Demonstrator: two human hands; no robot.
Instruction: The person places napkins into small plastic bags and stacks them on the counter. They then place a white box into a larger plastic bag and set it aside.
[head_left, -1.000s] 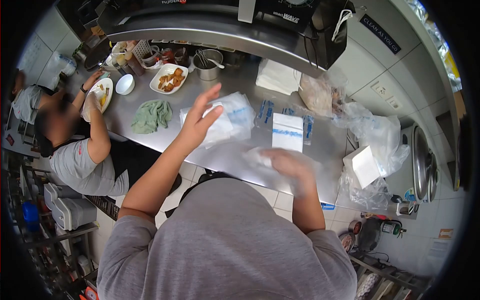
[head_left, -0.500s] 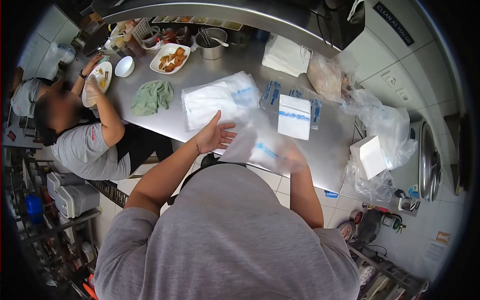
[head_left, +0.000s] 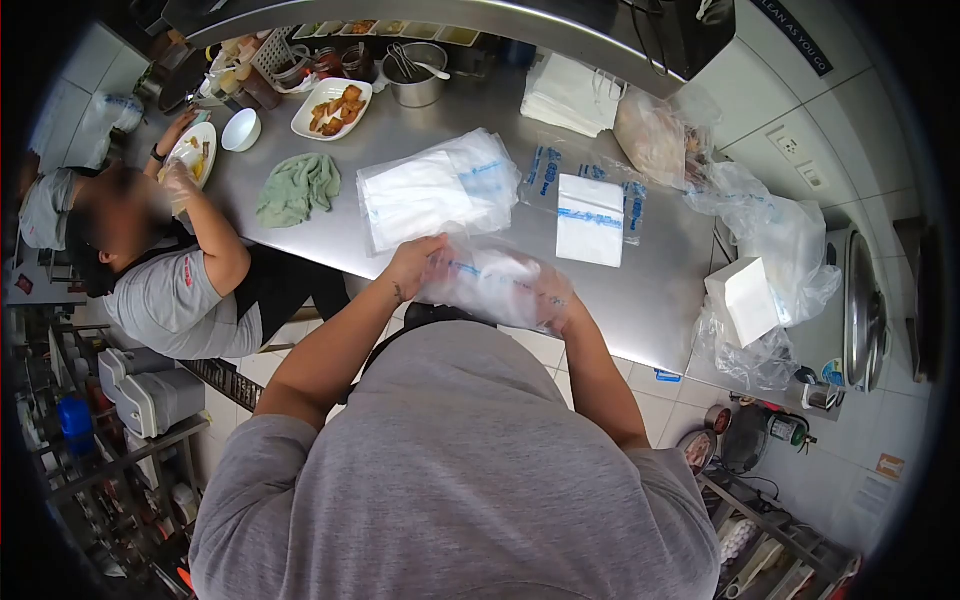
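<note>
A clear plastic bag (head_left: pixel 492 284) with blue print is stretched between my two hands at the counter's front edge. My left hand (head_left: pixel 420 262) pinches its left end. At the right end, my right hand (head_left: pixel 562 304) grips the bag, its fingers partly veiled by the blurred film. Just beyond my left hand lies a pile of flat clear bags with white contents (head_left: pixel 415 200). A folded white packet with a blue printed band (head_left: pixel 590 222) rests farther right, partly over a flat printed plastic bag (head_left: pixel 545 172).
A green cloth (head_left: pixel 300 190), a plate of browned food (head_left: pixel 332 108) and a metal pot (head_left: pixel 415 88) stand leftward on the steel counter (head_left: pixel 640 310). A co-worker (head_left: pixel 190 290) handles an oval plate at left. Crumpled plastic and a white box (head_left: pixel 742 302) sit at right.
My left hand, open with fingers spread before, has closed on the bag's left end. My right hand has moved left with the bag. The camera view has shifted slightly.
</note>
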